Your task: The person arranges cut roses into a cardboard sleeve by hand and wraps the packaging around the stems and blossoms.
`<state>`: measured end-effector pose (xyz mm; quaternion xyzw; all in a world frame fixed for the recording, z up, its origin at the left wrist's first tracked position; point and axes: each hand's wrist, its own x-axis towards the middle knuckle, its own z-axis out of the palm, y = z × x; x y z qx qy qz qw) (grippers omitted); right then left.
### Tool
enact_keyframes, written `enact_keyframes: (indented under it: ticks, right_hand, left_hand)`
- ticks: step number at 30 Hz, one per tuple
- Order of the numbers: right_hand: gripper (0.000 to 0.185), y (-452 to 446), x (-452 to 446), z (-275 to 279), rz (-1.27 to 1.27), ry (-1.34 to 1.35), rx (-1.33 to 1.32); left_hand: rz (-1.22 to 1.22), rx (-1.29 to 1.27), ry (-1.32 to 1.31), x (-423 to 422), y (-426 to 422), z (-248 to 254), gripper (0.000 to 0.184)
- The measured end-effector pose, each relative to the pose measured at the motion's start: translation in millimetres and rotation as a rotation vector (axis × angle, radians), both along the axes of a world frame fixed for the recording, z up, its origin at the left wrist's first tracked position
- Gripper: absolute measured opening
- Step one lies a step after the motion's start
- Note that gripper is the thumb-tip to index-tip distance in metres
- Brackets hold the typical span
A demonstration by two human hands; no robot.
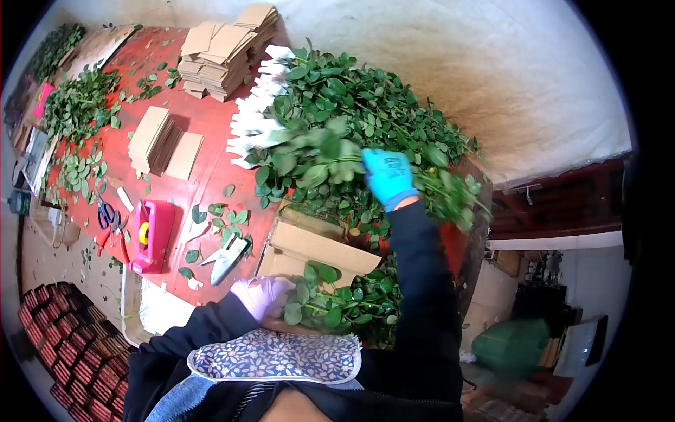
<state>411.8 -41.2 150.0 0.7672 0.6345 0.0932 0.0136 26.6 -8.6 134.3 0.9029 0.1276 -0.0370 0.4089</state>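
My right hand (388,177), in a blue glove, is closed around a bunch of leafy stems (337,158). Slightly blurred, the bunch stretches to both sides of the fist, over a large pile of leafy stems (380,98) with white wraps (260,119) at its left end. Close to my body, my left hand (261,297) wears a lilac glove. Its fingers look curled, partly hidden, and I cannot make out what is in them. It sits beside more leafy stems (344,306) and below an open piece of cardboard (316,246).
On the red table (204,141) are stacked cardboard pieces (221,53), a smaller cardboard stack (151,141), a pink tape dispenser (152,235), a white-handled cutting tool (228,257), scissors (107,213) and loose leaves. A blurred green shape (510,348) is at lower right.
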Motion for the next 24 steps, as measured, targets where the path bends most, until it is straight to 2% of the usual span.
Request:
enact_keyframes:
  ticks: [3, 6, 9, 10, 11, 12, 13, 15, 16, 18, 20, 22, 24]
  right_hand:
    - [0.010, -46.8, 36.1, -2.2, -0.169, -0.022, -0.079]
    - [0.019, -95.9, 33.2, 9.7, -0.273, 0.117, -0.023]
    - [0.026, -135.4, 4.0, 29.6, -0.153, 0.165, 0.247]
    - [0.026, -144.7, -8.5, 39.7, -0.158, 0.236, 0.266]
    - [0.027, -153.7, -24.1, 49.2, -0.168, 0.314, 0.280]
    - [0.034, -166.5, -41.7, 51.3, -0.447, 0.930, 0.340]
    - [0.029, -178.0, -53.1, 60.5, -0.159, 0.705, 0.244]
    - [0.031, -174.5, -94.6, 88.9, -0.093, 0.434, 0.008]
    - [0.031, -180.4, -106.1, 84.8, -0.109, 0.468, -0.013]
    - [0.027, -188.1, -121.1, 75.4, -0.040, 0.412, -0.263]
    - [0.023, -204.0, -127.0, 51.3, -0.105, 0.446, -0.308]
    - [0.013, -219.9, -126.9, 21.6, -0.141, 0.399, -0.305]
    - [0.014, -223.2, -127.7, 12.9, -0.152, 0.385, -0.307]
  left_hand:
    - [0.011, -0.032, -0.052, -2.9, 1.5, 0.3, 0.040]
    - [0.006, -0.047, -0.107, -4.2, 1.1, 2.0, 0.040]
    - [0.014, -0.005, -0.072, -7.1, -1.0, -2.9, 0.040]
    - [0.025, 0.019, -0.113, -8.1, -2.4, -8.8, 0.040]
    - [0.035, 0.039, -0.145, -10.1, -3.8, -13.8, 0.040]
    - [0.033, 0.109, -0.127, -9.7, -4.5, -12.9, 0.041]
    - [0.062, 0.068, -0.111, -9.1, -4.9, -10.2, 0.033]
    - [0.052, 0.104, -0.031, -10.2, -5.9, -7.1, 0.036]
    - [0.027, 0.076, 0.017, -9.9, -4.5, -6.1, 0.037]
    - [-0.015, 0.059, 0.073, -11.9, -4.2, -11.2, 0.037]
    - [0.049, 0.169, -0.199, -14.7, -7.9, -24.1, 0.046]
    - [0.005, 0.199, -0.113, -14.6, -7.5, -20.0, 0.046]
    - [-0.021, 0.234, -0.030, -11.6, -6.5, -20.4, 0.047]
